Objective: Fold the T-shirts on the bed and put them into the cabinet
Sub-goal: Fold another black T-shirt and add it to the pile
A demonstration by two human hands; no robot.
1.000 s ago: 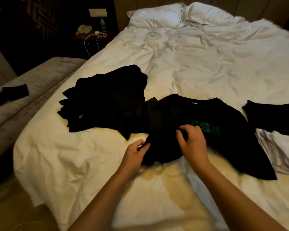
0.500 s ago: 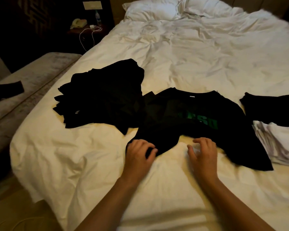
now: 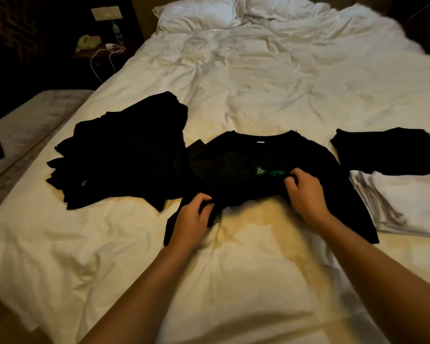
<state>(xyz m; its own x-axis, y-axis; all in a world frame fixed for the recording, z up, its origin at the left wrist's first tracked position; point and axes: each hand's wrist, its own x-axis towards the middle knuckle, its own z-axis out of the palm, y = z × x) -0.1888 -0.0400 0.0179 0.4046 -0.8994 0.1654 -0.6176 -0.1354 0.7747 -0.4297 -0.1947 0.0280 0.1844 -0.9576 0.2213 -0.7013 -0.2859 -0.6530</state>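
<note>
A black T-shirt (image 3: 253, 160) with a green print lies in front of me on the white bed (image 3: 271, 83), collar away from me. My left hand (image 3: 193, 219) grips its bunched lower edge at the left. My right hand (image 3: 305, 192) pinches a fold of the same shirt just below the green print. A heap of unfolded black shirts (image 3: 124, 150) lies to the left, overlapping the shirt's sleeve. At the right sit a folded black shirt (image 3: 387, 150) and a stack of folded white shirts (image 3: 407, 202). No cabinet is in view.
Two white pillows (image 3: 199, 13) lie at the head of the bed. A dark nightstand (image 3: 97, 53) at the far left holds a phone, a bottle and a white cable. A grey bench (image 3: 23, 125) runs along the bed's left side, with a dark item on it.
Both hands have moved forward from the near sheet. The shirt's lower part is now gathered up toward the print, with bare sheet showing below it.
</note>
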